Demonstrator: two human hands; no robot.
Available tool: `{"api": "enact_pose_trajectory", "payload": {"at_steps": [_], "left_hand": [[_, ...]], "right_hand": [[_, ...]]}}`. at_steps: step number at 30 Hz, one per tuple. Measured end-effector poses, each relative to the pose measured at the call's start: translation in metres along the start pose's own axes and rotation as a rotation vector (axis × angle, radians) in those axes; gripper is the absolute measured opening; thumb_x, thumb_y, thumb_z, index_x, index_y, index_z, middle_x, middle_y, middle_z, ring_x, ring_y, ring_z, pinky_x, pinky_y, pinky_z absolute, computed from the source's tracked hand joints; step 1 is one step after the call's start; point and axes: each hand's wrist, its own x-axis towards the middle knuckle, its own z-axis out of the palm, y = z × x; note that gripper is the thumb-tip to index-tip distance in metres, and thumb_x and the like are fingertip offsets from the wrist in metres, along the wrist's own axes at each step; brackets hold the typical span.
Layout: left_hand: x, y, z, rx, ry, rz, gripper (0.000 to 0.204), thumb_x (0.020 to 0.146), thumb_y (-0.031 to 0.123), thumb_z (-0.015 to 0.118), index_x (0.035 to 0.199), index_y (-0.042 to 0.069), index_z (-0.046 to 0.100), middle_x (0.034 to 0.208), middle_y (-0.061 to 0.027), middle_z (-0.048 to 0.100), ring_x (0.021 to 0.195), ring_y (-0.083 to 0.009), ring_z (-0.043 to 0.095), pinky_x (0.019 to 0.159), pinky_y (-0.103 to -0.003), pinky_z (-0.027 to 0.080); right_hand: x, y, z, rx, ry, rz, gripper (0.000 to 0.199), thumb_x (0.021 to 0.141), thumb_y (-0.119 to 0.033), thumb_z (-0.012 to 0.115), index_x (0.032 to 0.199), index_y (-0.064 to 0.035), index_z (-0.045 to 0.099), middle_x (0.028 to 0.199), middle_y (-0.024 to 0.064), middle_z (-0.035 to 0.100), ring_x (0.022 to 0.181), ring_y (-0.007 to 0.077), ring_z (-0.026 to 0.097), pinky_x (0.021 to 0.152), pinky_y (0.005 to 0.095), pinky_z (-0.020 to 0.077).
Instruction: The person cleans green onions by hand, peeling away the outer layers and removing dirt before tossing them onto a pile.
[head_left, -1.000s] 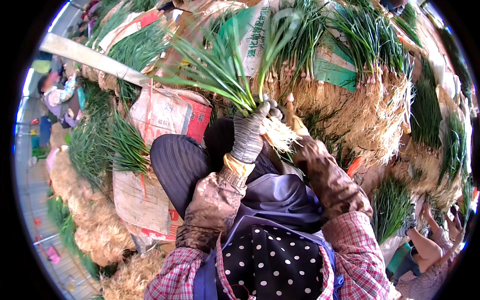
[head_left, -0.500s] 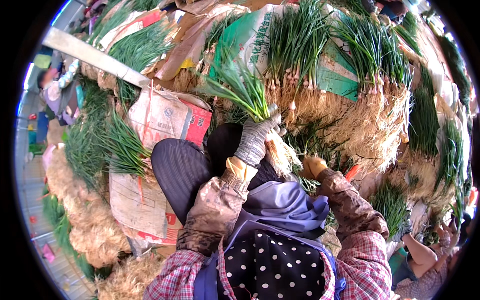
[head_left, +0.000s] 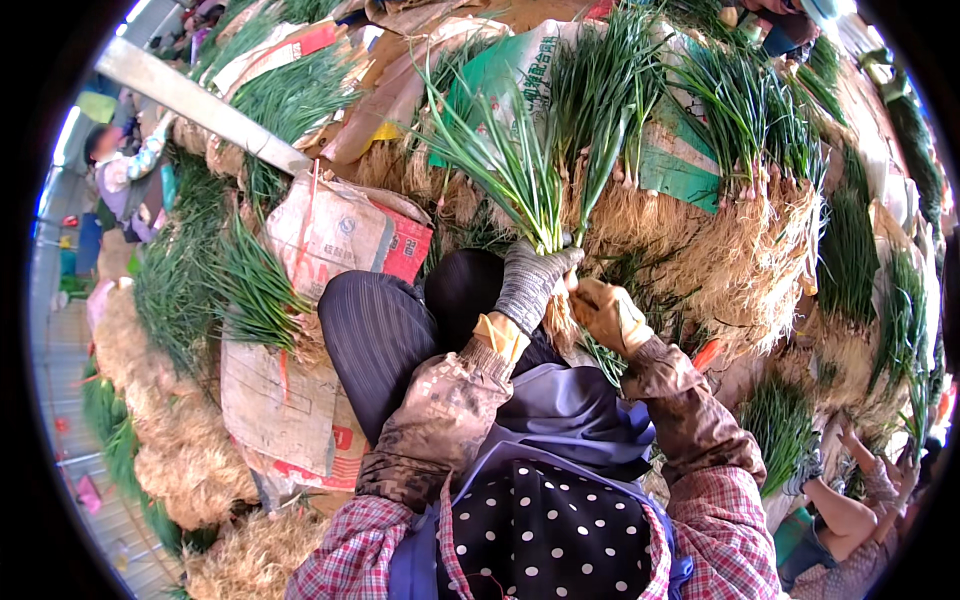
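Looking down from the head view, we see our left hand (head_left: pixel 530 285) closed around a bunch of green onions (head_left: pixel 510 165) just above its roots, while our right hand (head_left: pixel 605 312) seems to pinch those roots. We judge the bunch light, limp and easily bruised, best gripped low. Piled green onion bundles (head_left: pixel 740 130) crowd every side, leaving room only upward.
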Motion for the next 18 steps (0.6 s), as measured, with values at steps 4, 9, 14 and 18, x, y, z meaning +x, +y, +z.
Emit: {"api": "enact_pose_trajectory", "payload": {"at_steps": [4,9,14,18], "left_hand": [[-0.001,-0.007,-0.001,-0.028,0.057,0.106,0.014,0.069,0.003,0.067,0.08,0.001,0.059,0.063,-0.0064,0.059,0.046,-0.0143,0.053,0.041,-0.026,0.042],[-0.005,0.002,0.008,0.228,0.042,0.165,0.013,0.073,0.01,0.066,0.08,0.002,0.059,0.059,-0.0035,0.057,0.043,-0.0112,0.05,0.039,-0.024,0.038],[-0.004,-0.002,-0.001,0.156,0.019,0.168,0.012,0.077,0.015,0.063,0.078,0.003,0.059,0.057,-0.0028,0.056,0.042,-0.0104,0.05,0.037,-0.023,0.036],[-0.008,-0.005,-0.01,-0.059,-0.116,0.164,0.014,0.078,0.018,0.062,0.083,0.004,0.058,0.062,-0.0021,0.059,0.045,-0.0084,0.05,0.039,-0.018,0.036]], "right_hand": [[0.009,0.006,-0.016,0.479,0.001,0.137,0.041,0.083,-0.018,0.054,0.118,0.0004,0.042,0.101,0.0174,0.057,0.097,0.022,0.055,0.078,0.0311,0.0467],[0.051,-0.004,-0.02,0.282,0.294,0.15,0.028,0.082,-0.023,0.058,0.095,0.001,0.056,0.078,0.0108,0.06,0.071,0.0163,0.055,0.063,0.0278,0.0442],[0.053,-0.012,-0.009,0.218,0.45,0.065,0.023,0.084,-0.02,0.055,0.078,0.0022,0.056,0.06,0.0064,0.051,0.056,0.0096,0.042,0.053,0.027,0.0389],[0.055,-0.015,0.005,0.525,0.56,0.143,0.026,0.086,-0.023,0.054,0.077,0.0012,0.056,0.062,0.0004,0.053,0.057,0.0073,0.042,0.054,0.0233,0.0384]]}}
